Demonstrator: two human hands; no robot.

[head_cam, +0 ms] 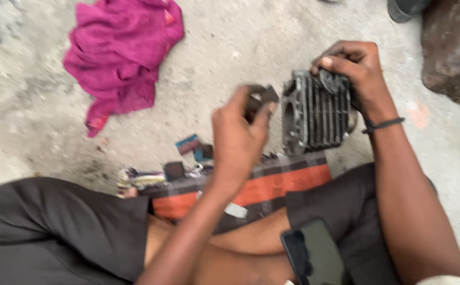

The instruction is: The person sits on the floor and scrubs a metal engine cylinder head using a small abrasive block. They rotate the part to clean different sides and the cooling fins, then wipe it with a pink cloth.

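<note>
A dark metal engine cylinder [314, 113] with cooling fins stands on the concrete floor, its round bore facing left. My right hand [354, 68] grips its top right edge, fingers curled over the fins. My left hand [239, 138] is raised just left of the cylinder and pinches a small dark flat piece [261, 97] between thumb and fingers; blur hides what kind of piece it is. I sit cross-legged in dark shorts behind both.
A crumpled magenta rag [119, 58] lies at the upper left. Small parts [187, 153] are scattered by an orange and dark checked cloth [272, 182]. A dark phone [317, 256] rests on my lap. A brown rock [454, 50] sits at the upper right.
</note>
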